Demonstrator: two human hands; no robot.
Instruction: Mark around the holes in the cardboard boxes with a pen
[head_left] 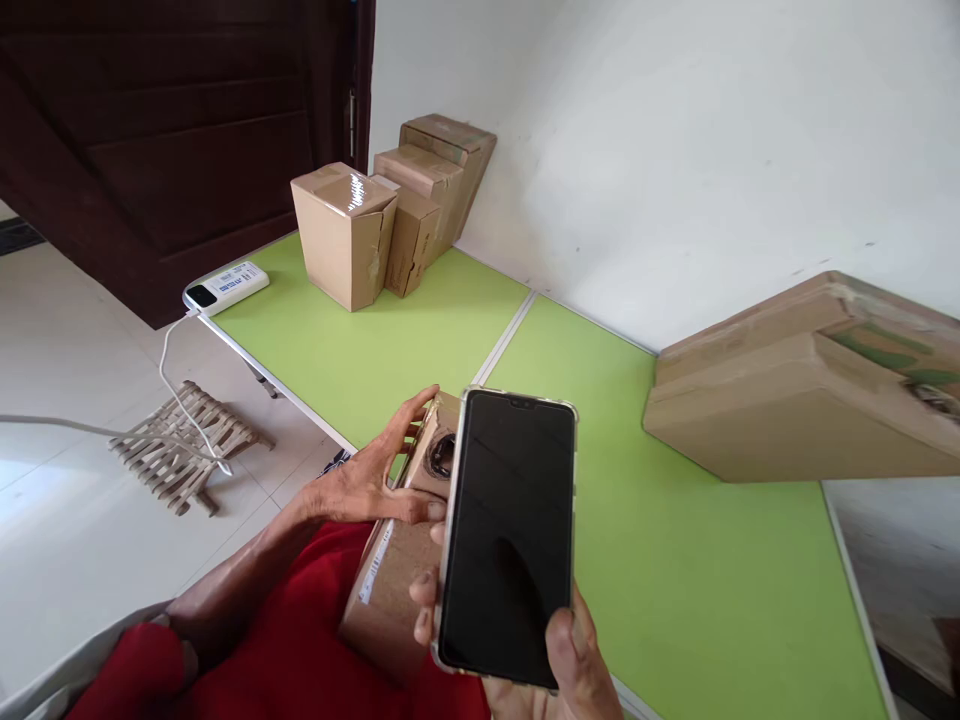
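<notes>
My right hand [574, 650] grips a smartphone [514, 520] in a clear case, its dark screen facing me. The thumb lies along the phone's lower right edge and the fingertips show at its left edge. On a brown cardboard box [401, 575] my left hand [367, 480] is closed, with fingers over the far left side and thumb across the top. A dark round mark or hole [441, 456] and a barcode label [375, 565] show on this box. The phone hides the box's right part.
Several cardboard boxes [326, 240] stand at the back left of the green table [600, 520], near the wall. Larger boxes [765, 400] sit at the right. A white device [229, 287] with a cable lies at the left corner. A woven stool [187, 440] stands on the floor.
</notes>
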